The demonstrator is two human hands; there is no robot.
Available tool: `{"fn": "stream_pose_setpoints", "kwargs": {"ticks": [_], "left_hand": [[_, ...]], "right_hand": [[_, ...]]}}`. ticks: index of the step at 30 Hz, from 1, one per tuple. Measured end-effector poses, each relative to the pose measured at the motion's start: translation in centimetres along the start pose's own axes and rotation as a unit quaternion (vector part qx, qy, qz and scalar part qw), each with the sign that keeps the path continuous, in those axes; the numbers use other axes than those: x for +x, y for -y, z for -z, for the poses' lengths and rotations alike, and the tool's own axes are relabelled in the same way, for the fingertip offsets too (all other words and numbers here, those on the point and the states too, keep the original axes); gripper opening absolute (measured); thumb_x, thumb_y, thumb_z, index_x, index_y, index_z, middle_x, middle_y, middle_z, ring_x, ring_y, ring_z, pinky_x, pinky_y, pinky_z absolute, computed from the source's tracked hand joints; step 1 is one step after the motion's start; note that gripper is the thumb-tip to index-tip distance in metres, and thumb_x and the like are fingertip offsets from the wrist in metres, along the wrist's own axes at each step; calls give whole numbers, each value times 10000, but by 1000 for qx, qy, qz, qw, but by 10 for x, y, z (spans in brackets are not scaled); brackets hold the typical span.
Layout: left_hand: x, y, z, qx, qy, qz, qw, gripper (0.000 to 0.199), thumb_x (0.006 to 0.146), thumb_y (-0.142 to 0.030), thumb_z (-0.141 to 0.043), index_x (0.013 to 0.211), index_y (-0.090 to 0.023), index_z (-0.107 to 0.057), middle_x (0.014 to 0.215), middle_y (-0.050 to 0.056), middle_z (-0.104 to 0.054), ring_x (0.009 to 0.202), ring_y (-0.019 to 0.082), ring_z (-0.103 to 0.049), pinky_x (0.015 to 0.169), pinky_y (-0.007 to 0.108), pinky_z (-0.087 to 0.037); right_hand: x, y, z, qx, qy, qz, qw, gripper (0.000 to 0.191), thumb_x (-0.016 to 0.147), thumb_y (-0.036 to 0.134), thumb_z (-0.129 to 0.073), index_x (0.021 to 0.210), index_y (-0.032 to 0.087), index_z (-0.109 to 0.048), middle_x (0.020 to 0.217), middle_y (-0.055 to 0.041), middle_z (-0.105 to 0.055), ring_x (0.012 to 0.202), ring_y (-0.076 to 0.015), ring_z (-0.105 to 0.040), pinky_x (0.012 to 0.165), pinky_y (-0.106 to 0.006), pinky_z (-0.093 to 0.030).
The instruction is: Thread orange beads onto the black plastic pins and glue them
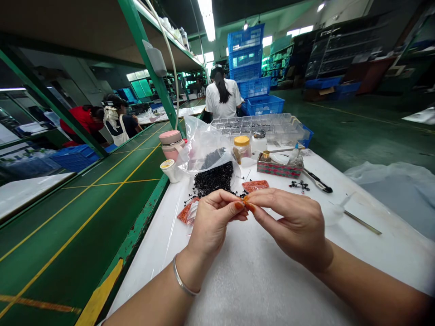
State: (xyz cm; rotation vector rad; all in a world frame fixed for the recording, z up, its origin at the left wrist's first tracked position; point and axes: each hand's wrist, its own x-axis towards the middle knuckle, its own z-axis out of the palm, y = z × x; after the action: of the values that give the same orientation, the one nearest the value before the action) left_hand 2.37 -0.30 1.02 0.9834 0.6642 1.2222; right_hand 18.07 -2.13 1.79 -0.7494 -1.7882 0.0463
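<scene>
Above the white table [234, 276], my left hand [212, 217] and my right hand [292, 222] meet at the fingertips. Both are closed in a pinch, thumb against forefinger. Whatever sits between the fingertips is tiny and mostly hidden, so I cannot name it. Just beyond lies a heap of small black parts [214, 178] spilling from a clear plastic bag [197, 142]. One bag of small orange-red pieces [255, 185] lies behind the fingertips, and another orange-red bag [185, 213] is left of my left hand.
A patterned box [280, 168] holds small bottles. Near it are a black-handled tool [317, 181], a few black parts [299, 185], a squeeze bottle [335, 213] and a metal strip [363, 222]. Jars, a pink cup [171, 144] and a clear divided tray [285, 129] stand behind. A green conveyor [84, 226] runs left.
</scene>
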Motion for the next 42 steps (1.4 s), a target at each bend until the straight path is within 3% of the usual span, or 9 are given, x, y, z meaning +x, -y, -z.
{"fn": "stream_pose_setpoints", "kwargs": {"ticks": [21,26,31,42], "left_hand": [[-1,-1,-1,-14,-8,15,1000,182,675,-225,-834,677,-130,-679,622,25,-708,534,85,-637,536,158,-514],[2,-1,2,-51,-10,40,998,218,664,-256,-846,696,-125,-674,623,20,-700,517,71,-616,518,145,-501],[5,-3,5,-91,-6,52,994,211,667,-230,-847,723,-124,-674,636,12,-692,543,62,-623,539,131,-507],[3,-3,6,-96,12,73,993,232,662,-239,-851,751,-125,-671,647,13,-684,564,68,-624,539,133,-505]], "right_hand": [[-2,1,-1,-10,-1,-9,1000,150,844,83,-633,889,207,-704,847,-9,-770,778,-149,-725,741,-264,-560],[0,-1,0,-11,-1,-43,999,132,848,152,-665,961,201,-713,914,-23,-773,822,-153,-723,771,-266,-566],[1,-1,1,-5,-6,-89,996,153,820,185,-708,972,188,-721,914,-28,-773,717,-130,-704,699,-250,-570],[1,-2,0,21,0,-98,995,106,839,167,-673,920,216,-719,912,-28,-775,869,-191,-732,753,-298,-585]]}}
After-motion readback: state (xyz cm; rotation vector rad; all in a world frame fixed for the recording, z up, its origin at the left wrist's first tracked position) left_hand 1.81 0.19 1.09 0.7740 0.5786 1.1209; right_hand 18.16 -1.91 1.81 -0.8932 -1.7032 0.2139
